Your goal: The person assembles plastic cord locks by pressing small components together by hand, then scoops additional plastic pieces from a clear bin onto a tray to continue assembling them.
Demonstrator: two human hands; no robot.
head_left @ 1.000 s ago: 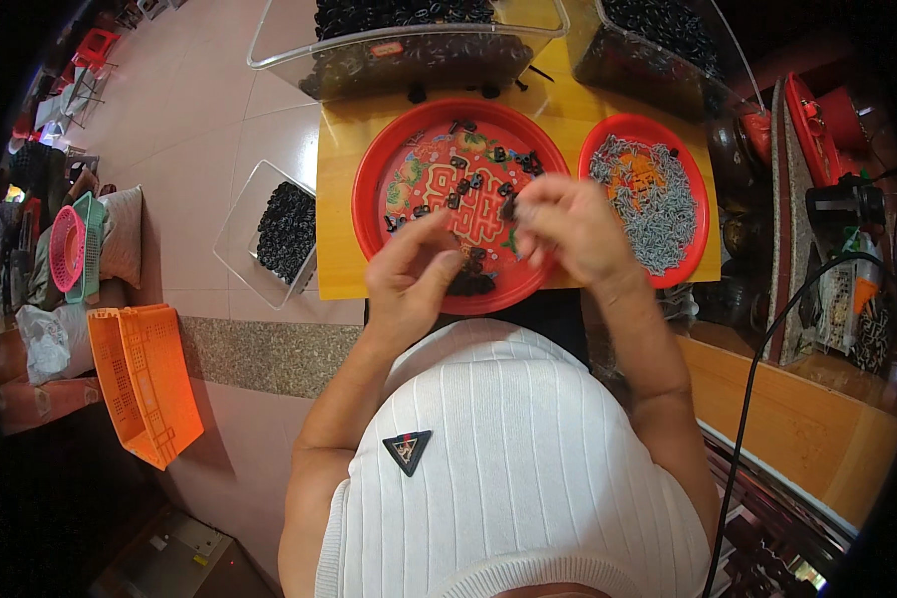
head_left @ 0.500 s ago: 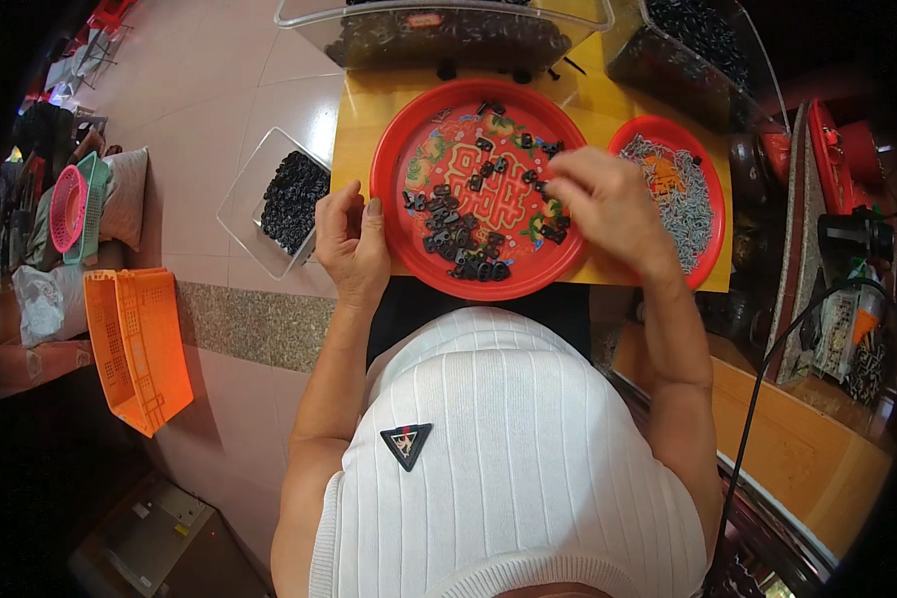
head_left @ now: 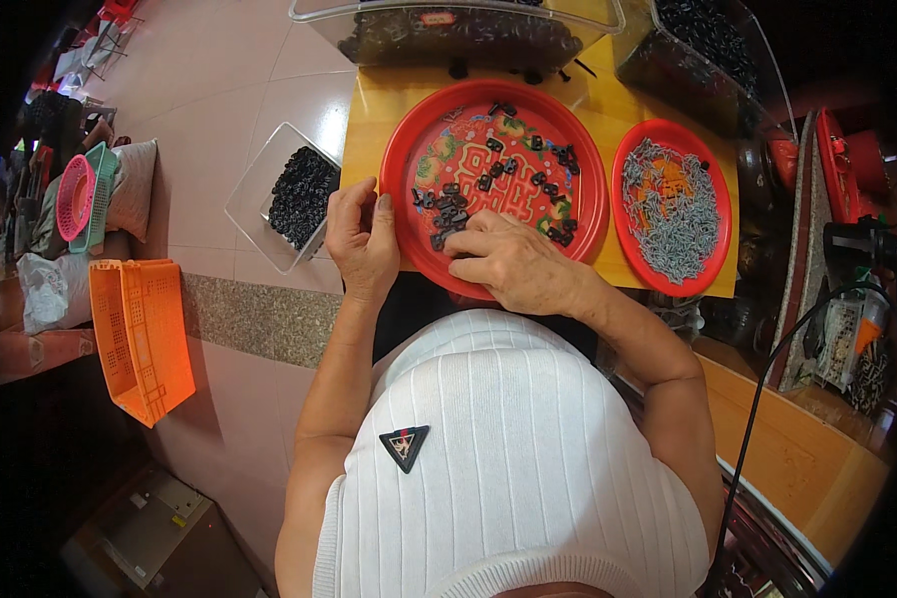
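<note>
A round red tray (head_left: 595,199) with a printed pattern lies before me, holding loose small black plastic parts (head_left: 450,214), heaped thickest at its lower left. Over the near side of the tray is my right hand (head_left: 513,261), its fingers bent down among the heaped parts. The fingertips hide whatever they may pinch. At the tray's left rim, my left hand (head_left: 365,244) is held with curled fingers and the thumb upright. What lies inside its fingers, if anything, does not show.
A smaller red tray (head_left: 623,224) of grey screws (head_left: 676,234) sits to the right on the wooden table (head_left: 369,110). Clear bins (head_left: 458,40) of black parts stand behind. Left are a clear box (head_left: 254,214) of black pieces and an orange crate (head_left: 142,339). A black cable (head_left: 757,399) hangs at right.
My right hand has moved left and nearer, from the tray's right rim to the heaped black parts. My left hand has stayed beside the left rim.
</note>
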